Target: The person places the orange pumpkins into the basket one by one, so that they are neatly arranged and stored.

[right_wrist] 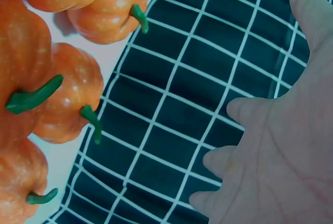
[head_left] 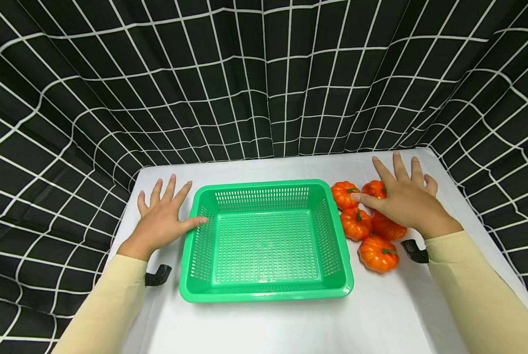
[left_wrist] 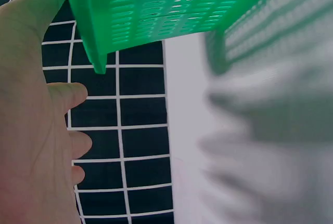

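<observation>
A green plastic basket [head_left: 264,296] with slotted walls stands on the white table, nothing inside it. My left hand [head_left: 160,221] is spread beside its left wall, the thumb over the rim; whether it touches cannot be told. In the left wrist view the basket [left_wrist: 156,16] is above and right of that hand [left_wrist: 31,115]. Right of the basket lies a cluster of several small orange pumpkins [head_left: 378,254] with green stems. Over them my right hand [head_left: 405,201] is spread, holding nothing. The right wrist view shows the pumpkins [right_wrist: 67,94] apart from the palm [right_wrist: 281,141].
The white tablecloth [head_left: 264,327] covers the table. Black curtains [head_left: 246,78] with a white grid hang behind it and at both sides. A black wrist device [head_left: 159,275] sits at the left wrist, and another [head_left: 415,251] at the right.
</observation>
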Demonstrator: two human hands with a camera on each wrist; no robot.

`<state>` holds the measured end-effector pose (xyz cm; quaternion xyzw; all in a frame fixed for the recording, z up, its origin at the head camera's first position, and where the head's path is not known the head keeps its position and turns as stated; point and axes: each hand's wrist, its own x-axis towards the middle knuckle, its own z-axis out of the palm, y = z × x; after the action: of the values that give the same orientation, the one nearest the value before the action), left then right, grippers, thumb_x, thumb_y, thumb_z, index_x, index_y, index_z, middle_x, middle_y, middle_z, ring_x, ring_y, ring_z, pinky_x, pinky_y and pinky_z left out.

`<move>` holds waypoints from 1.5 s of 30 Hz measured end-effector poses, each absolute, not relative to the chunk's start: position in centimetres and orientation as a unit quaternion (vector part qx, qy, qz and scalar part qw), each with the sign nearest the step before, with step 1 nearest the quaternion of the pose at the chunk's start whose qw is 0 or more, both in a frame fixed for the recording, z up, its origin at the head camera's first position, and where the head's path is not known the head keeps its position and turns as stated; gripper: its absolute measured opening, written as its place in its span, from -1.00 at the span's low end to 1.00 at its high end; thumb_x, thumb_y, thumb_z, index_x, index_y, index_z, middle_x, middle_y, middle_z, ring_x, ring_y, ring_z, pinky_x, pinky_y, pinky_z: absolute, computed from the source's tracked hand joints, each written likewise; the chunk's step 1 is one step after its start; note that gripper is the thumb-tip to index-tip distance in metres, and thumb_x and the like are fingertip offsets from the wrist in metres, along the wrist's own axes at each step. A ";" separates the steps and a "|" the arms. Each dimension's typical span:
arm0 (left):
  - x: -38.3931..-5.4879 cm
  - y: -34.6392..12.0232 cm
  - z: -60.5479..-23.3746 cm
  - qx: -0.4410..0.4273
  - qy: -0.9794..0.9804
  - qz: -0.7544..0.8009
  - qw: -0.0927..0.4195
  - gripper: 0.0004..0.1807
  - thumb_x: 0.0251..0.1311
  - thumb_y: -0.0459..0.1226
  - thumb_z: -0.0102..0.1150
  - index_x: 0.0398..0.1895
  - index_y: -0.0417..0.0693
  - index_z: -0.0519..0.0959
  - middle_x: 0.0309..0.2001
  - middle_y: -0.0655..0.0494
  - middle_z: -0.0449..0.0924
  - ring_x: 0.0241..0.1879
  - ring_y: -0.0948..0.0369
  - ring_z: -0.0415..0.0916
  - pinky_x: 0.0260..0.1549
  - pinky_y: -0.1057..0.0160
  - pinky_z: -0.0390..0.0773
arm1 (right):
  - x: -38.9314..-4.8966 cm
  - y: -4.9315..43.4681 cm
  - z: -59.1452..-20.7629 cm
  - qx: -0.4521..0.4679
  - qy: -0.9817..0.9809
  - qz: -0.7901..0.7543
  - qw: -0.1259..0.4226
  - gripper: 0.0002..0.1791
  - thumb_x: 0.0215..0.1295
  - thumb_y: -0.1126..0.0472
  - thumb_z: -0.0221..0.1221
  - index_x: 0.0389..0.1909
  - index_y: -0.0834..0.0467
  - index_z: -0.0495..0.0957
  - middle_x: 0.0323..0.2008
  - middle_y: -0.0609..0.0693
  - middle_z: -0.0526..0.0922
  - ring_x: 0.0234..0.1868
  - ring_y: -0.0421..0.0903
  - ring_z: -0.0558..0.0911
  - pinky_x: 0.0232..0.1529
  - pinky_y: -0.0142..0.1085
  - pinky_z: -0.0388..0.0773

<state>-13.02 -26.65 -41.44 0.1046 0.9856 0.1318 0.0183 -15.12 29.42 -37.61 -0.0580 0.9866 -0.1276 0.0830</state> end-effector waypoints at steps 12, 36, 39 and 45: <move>-12.5 -27.4 -42.9 0.084 0.975 0.205 0.017 0.16 0.29 0.44 0.25 0.78 0.06 0.15 0.76 -0.20 -0.17 0.66 -0.33 -0.27 0.38 -0.57 -0.34 | -14.4 31.6 -38.2 -0.037 0.984 -0.160 0.069 0.30 0.39 -0.63 0.03 0.80 0.02 -0.35 0.66 0.34 -0.64 0.56 0.60 -0.59 0.22 0.70 -0.31; -10.7 -27.4 -47.4 0.059 0.807 0.584 0.057 -0.18 0.59 -0.14 0.11 0.78 -0.10 0.06 0.72 -0.13 0.04 0.66 -0.19 -0.03 0.54 -0.38 -0.06 | -13.6 36.9 -41.2 0.010 0.968 -0.244 0.063 0.20 0.50 -0.42 0.16 0.81 0.04 -0.28 0.66 0.53 -0.33 0.53 0.76 -0.22 0.08 0.77 -0.06; -10.6 -27.0 -47.9 0.062 0.780 0.620 0.056 -0.22 0.62 -0.20 0.04 0.77 -0.15 0.05 0.71 -0.11 0.06 0.67 -0.12 -0.02 0.58 -0.25 -0.05 | -13.5 37.7 -42.1 0.014 0.963 -0.261 0.066 0.21 0.49 -0.39 0.20 0.81 0.06 -0.28 0.67 0.53 -0.26 0.53 0.75 -0.18 0.14 0.82 -0.12; -10.4 -26.1 -48.5 0.063 0.704 0.706 0.048 -0.28 0.59 -0.35 -0.13 0.76 -0.18 0.05 0.66 -0.17 0.17 0.57 0.00 0.22 0.47 0.16 0.30 | -13.4 38.8 -44.1 0.020 0.942 -0.330 0.053 0.20 0.49 -0.29 0.27 0.79 0.18 -0.22 0.65 0.55 -0.15 0.61 0.59 -0.15 0.37 0.64 -0.11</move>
<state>-10.42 -26.08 -48.49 0.0633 0.7036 0.7061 0.0484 -13.37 38.77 -44.10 0.0204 0.9424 -0.3296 0.0528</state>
